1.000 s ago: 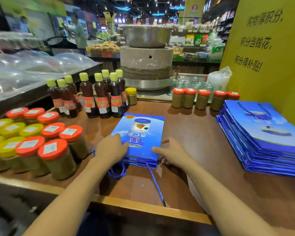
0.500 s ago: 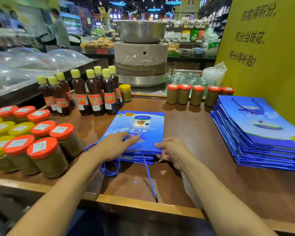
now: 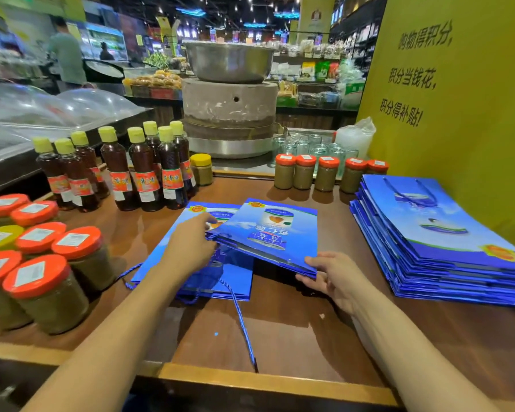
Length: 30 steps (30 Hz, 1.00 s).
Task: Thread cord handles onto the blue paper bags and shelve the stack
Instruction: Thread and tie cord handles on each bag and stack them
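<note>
A flat blue paper bag [image 3: 268, 233] is raised off the wooden counter [image 3: 309, 331], tilted toward the right. My left hand [image 3: 191, 245] pinches its left edge and my right hand [image 3: 330, 278] grips its near right corner. Under it lies another blue bag [image 3: 197, 272] flat on the counter. A blue cord [image 3: 241, 322] trails from that bag toward the front edge, and a loop of cord [image 3: 128, 278] shows at its left. A tall stack of blue bags [image 3: 434, 245] with cord handles sits at the right.
Orange-lidded jars [image 3: 45, 289] crowd the left side. Dark sauce bottles [image 3: 143, 171] stand behind the bags, and a row of small jars [image 3: 324, 173] lines the back. A stone mill with a metal basin [image 3: 229, 93] rises behind. A yellow sign [image 3: 446, 99] walls the right.
The top bag has been lifted off the lower one and shifted right. My right hand moved right with its corner; my left hand moved up to its left edge.
</note>
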Each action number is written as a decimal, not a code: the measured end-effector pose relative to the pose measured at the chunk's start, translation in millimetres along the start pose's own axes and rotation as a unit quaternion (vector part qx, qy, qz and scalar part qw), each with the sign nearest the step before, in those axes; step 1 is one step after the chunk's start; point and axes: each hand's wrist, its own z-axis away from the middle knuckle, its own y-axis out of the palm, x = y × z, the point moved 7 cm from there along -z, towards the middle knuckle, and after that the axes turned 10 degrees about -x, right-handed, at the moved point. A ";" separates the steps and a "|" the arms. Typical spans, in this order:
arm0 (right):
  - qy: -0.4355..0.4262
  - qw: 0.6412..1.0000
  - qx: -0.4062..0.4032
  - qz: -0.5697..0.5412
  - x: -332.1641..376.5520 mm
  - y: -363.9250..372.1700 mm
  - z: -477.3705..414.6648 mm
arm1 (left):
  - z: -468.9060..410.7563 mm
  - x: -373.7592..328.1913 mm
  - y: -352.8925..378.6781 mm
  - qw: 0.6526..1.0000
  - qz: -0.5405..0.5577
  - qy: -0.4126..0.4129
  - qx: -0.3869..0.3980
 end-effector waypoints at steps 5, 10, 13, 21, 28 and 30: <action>-0.042 0.992 -0.045 0.113 9.3 -14.9 -9.6 | -38.6 8.7 3.4 0.990 -0.143 -0.015 0.000; -0.002 0.938 -0.020 0.346 8.2 -15.4 -17.8 | -64.3 15.4 16.8 0.981 0.114 -0.138 0.079; -0.142 0.804 -0.057 0.575 32.4 -11.3 -37.9 | -53.9 0.3 35.4 0.931 0.266 -0.200 0.151; -0.259 0.906 0.124 0.311 32.1 59.4 -41.4 | -32.6 -41.3 43.4 0.813 0.535 -0.159 0.166; -0.251 0.914 0.189 0.257 9.1 78.3 -19.7 | -1.7 -76.8 68.4 0.676 0.662 -0.141 0.292; -0.257 0.901 0.186 0.295 2.4 81.1 -18.9 | 0.9 -81.0 77.0 0.673 0.670 -0.129 0.287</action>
